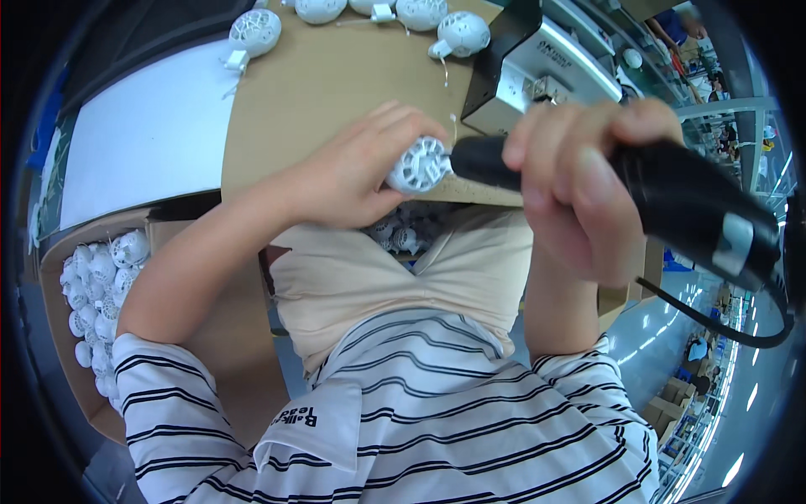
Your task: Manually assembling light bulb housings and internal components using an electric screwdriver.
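My left hand (357, 172) is closed around a white ball-shaped housing (417, 170), with a slotted, web-like face turned up and to the right. In my right hand (583, 181) is a black electric screwdriver (701, 202), gripped round its body and lying sideways. Its dark nose points left at the ball housing, and the bit meets or nearly meets the edge of the slotted face; contact is hard to make out. A dark cable (722, 328) loops from the tool's rear end.
Several similar white balls (463, 34) with small white tabs and wires lie along the far side of the brown work surface (311, 101). An open cardboard box (193, 336) at left holds many more. A metal device (537, 71) stands at far right; a white board (147, 134) lies left.
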A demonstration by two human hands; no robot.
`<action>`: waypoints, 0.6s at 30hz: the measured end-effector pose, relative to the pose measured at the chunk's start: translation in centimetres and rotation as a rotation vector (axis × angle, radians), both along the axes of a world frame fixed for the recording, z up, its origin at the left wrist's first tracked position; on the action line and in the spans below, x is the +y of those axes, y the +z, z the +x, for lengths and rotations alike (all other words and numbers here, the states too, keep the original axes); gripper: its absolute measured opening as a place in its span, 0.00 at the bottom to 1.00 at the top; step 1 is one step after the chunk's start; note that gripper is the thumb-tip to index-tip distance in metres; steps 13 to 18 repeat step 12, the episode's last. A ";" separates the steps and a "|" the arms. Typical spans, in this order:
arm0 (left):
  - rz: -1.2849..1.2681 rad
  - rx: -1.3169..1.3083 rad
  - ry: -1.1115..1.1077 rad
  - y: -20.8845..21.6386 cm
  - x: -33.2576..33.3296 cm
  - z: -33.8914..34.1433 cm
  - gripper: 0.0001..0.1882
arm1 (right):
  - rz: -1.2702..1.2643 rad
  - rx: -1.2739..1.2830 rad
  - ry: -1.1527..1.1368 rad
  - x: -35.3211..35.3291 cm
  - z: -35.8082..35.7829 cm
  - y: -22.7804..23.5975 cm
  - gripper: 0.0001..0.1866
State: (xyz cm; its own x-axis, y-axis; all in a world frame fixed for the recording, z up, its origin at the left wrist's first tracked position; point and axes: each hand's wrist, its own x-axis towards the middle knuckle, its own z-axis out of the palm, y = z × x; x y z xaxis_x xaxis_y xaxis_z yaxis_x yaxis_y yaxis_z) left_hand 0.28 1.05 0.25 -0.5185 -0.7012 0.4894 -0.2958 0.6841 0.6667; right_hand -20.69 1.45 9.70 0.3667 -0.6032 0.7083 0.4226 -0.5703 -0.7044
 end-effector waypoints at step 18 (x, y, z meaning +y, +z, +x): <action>0.088 -0.024 -0.023 0.1 0.1 -0.1 0.31 | -0.048 -0.080 -0.753 -0.8 -5.6 2.4 0.22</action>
